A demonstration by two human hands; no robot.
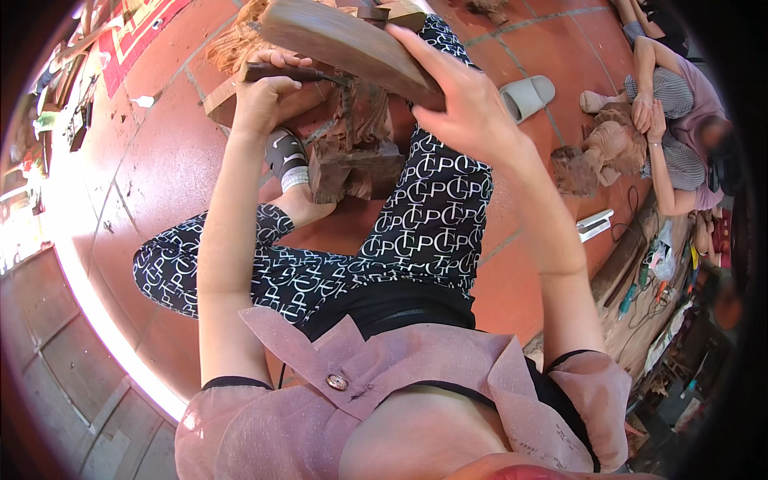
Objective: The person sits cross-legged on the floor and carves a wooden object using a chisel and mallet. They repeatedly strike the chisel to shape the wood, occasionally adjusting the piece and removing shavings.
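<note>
My left hand (262, 96) grips the dark wooden handle of a chisel (294, 74), whose blade points right into a dark carved wood block (352, 152) resting between my legs. My right hand (464, 100) is raised and closed around a thick flat wooden mallet (344, 40) held above the chisel. I sit on the floor in black patterned trousers, one foot in a dark sock beside the block.
Red tiled floor (160, 176) lies all around. A grey slipper (528, 96) sits to the right. Another person (672, 120) at right works on a pale wood carving (608, 148). Tools and cables lie at the lower right (648, 280). Wooden boards are at lower left.
</note>
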